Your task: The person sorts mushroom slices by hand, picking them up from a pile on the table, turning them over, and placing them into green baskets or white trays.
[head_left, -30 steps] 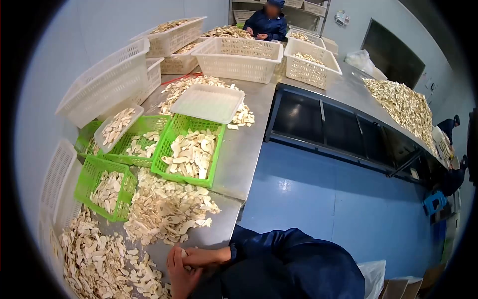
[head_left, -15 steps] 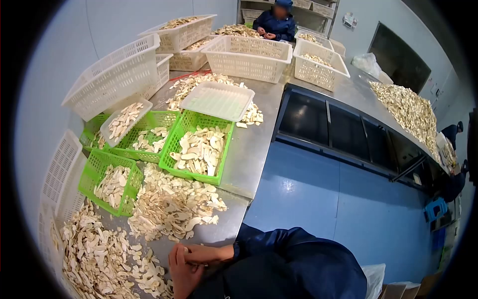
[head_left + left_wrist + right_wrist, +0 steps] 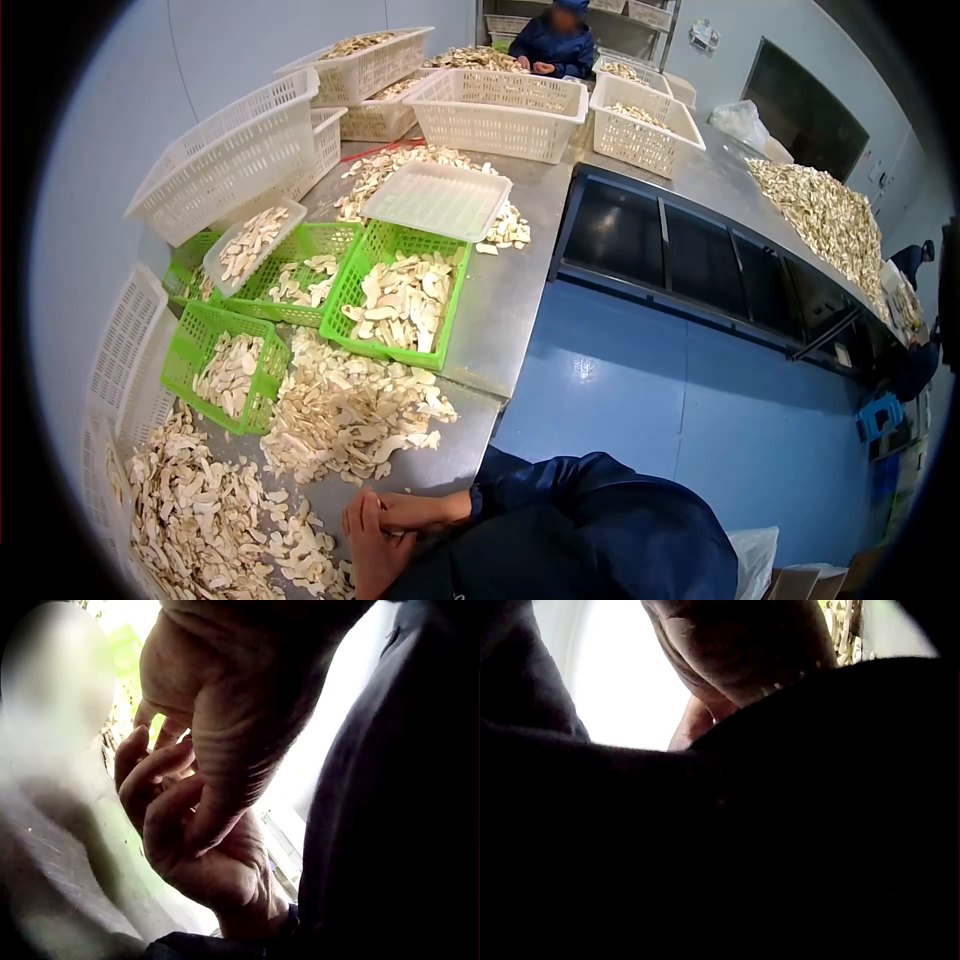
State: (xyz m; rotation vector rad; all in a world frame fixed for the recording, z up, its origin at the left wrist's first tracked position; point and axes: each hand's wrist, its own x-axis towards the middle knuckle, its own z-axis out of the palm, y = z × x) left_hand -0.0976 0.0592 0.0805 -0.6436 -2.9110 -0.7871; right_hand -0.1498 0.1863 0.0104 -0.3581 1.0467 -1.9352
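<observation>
Both hands meet low over the near table edge in the head view. The left hand (image 3: pixel 375 548) has bent fingers pressed against the right hand (image 3: pixel 425 510), which comes in from the right. Mushroom slices between them are almost wholly hidden by the fingers. In the left wrist view, the right hand (image 3: pixel 206 862) lies palm up with curled fingers, and the left hand (image 3: pixel 232 697) reaches down into it. A heap of dried mushroom slices (image 3: pixel 345 420) lies just beyond the hands. Another slice pile (image 3: pixel 200 510) spreads to their left.
Green baskets (image 3: pixel 440 320) with slices stand behind the near heap, a white tray (image 3: pixel 435 200) resting across one. White crates (image 3: pixel 490 125) line the wall and the back. Another person (image 3: pixel 555 45) sits at the far end. A metal table (image 3: pixel 480 350) edge borders the blue floor.
The head view swung slightly left, then settled. The hands stay together, fingers shifting a little; a pale slice seen between them earlier is now more covered.
</observation>
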